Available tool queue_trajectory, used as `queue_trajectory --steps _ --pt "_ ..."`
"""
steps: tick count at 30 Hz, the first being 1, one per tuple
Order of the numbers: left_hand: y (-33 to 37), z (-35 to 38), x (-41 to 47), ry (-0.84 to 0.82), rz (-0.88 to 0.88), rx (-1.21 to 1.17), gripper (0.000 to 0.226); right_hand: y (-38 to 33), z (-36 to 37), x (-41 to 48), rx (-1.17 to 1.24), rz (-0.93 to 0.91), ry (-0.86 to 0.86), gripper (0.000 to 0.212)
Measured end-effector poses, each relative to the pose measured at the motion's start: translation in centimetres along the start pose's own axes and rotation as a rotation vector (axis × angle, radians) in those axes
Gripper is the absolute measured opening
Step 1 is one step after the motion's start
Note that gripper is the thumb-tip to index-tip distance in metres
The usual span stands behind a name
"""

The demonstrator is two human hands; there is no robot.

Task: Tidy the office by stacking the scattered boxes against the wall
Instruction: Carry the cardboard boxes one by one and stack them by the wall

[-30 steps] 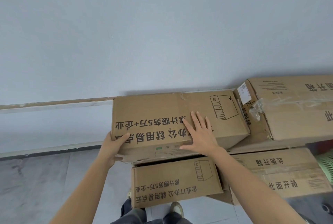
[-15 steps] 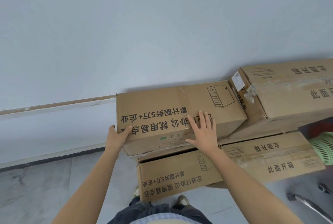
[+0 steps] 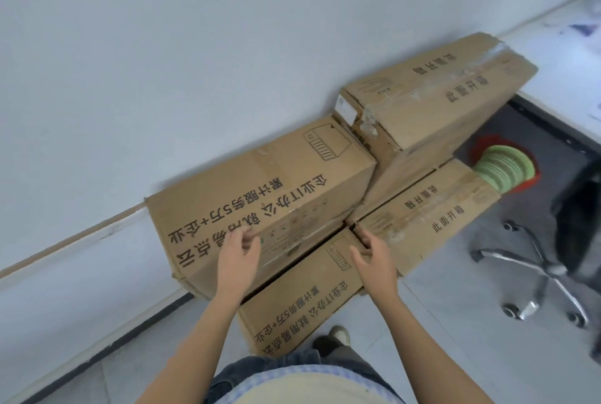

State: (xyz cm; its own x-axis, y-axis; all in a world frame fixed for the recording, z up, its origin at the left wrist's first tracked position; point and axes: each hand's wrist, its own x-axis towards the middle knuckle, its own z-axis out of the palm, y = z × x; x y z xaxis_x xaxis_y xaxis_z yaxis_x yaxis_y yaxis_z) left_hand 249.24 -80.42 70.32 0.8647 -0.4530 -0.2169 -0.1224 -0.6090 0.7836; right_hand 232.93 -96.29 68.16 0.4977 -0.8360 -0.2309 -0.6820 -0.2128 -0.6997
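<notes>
Both hands had been taken off the top box [image 3: 260, 195] since the earlier frames. The left hand [image 3: 239, 255] had been gripped on its left corner and the right hand [image 3: 374, 254] pressed flat on its lid. Both were now held just in front of it, lower centre. View had also been swung to the right.

Wall [image 3: 146, 46] filled the upper left. Top box was set with its far edge along it, presumably so the stack was braced and floor space freed.

Left hand was seen with fingers loosely curled and nothing held. Contact with the box's front edge could not be told.

Lower box [image 3: 302, 303] sat underneath, offset toward the frame bottom. Top box stuck out past it at the left end. Tip risk was judged small, given the wall behind.

Right hand was likewise relaxed, half spread and empty, over the lower box's right end.

Right of centre, the upper long box [image 3: 432, 88] was stacked on the lower long box [image 3: 429, 208] by the same wall. Its end appeared butted to the top box, likely limiting sideways slip.

Green basket [image 3: 502, 168] and chair base [image 3: 536, 270] were left on the floor, far right.

Placement was judged done.
</notes>
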Motion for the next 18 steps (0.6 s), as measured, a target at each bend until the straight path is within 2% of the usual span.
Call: queue_trajectory --steps 6,11,15,18 --pt "0.2 3.1 0.6 -0.517 -0.071 0.063 0.025 2.6 -1.1 -4.7 0.114 0.233 0.2 0.035" --pt "0.3 5.0 -0.6 -0.75 0.028 0.121 0.018 4.6 1.5 -12.7 0.2 0.48 0.374 0.036" --pt "-0.9 5.9 -3.5 -0.936 0.085 0.19 0.015 5.8 5.4 -19.5 0.284 0.701 0.38 0.039" --pt "-1.3 6.1 -5.6 -1.056 0.15 0.253 0.014 6.3 5.6 -22.9 0.345 0.815 0.476 0.038"
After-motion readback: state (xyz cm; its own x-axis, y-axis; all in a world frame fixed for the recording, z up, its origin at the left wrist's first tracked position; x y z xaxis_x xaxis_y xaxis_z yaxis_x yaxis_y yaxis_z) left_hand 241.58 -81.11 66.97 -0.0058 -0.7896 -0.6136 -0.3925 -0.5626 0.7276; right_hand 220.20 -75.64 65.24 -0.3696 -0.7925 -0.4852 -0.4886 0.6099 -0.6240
